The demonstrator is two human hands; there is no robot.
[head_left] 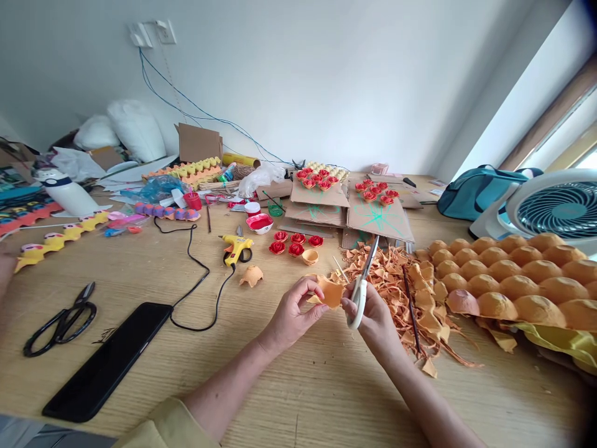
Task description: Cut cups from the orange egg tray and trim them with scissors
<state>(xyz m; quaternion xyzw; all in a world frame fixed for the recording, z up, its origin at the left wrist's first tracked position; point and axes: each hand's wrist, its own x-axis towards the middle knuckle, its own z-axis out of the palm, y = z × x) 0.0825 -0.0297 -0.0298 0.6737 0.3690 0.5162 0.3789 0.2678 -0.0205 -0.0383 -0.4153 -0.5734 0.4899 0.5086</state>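
My left hand pinches an orange egg carton cup with a cut, wavy rim. My right hand grips white-handled scissors, their blades pointing up and away from me; its fingertips are close to the cup's right edge. Whether those fingertips touch the cup I cannot tell. Just beyond my hands sit a rounded orange cup and several red paper-pulp roses. Another cut cup lies upside down to the left. Orange carton scraps are heaped beside my right hand.
A yellow glue gun, black scissors and a black phone lie at left. Orange egg trays and a fan stand at right. Cardboard sheets hold more roses. Another person's hand shows at the far left edge.
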